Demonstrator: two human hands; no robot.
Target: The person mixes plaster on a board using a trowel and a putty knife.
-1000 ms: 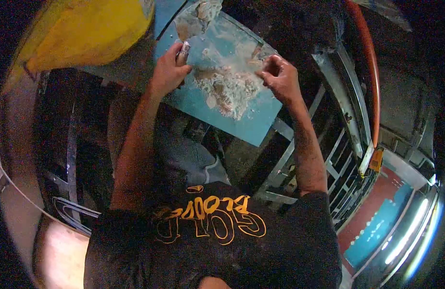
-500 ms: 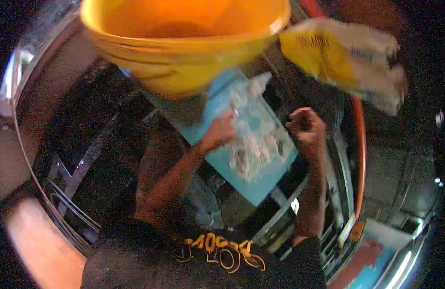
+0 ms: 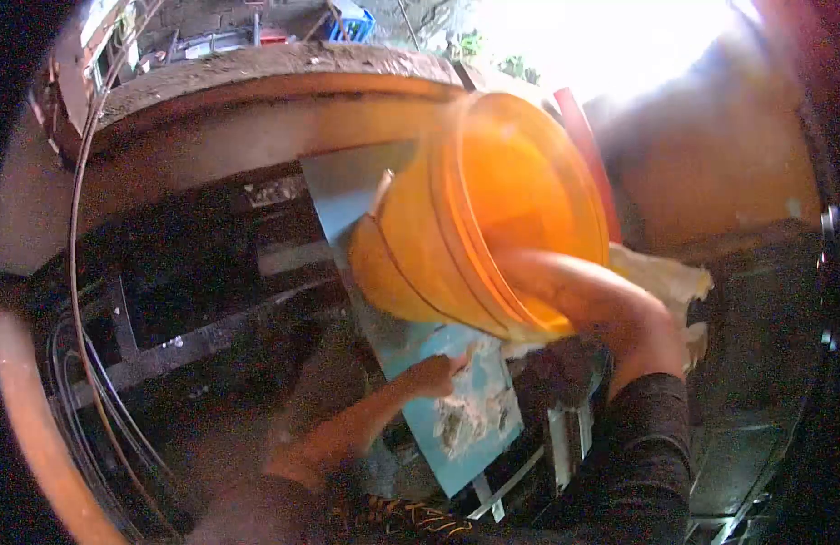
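Left hand rests on a blue board's edge, fingers curled; its grip cannot be told. Pale putty lies on the board. Right arm reaches into a tilted orange bucket; that hand is hidden.

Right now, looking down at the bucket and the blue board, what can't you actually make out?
- Right hand: head view, hidden inside the orange bucket; only the forearm shows.
- Bucket contents: hidden by its tilted wall and the arm.
- Left hand fingers: too small and blurred to tell their grip on the blue board.
- Pale bag: mostly hidden behind bucket and arm.
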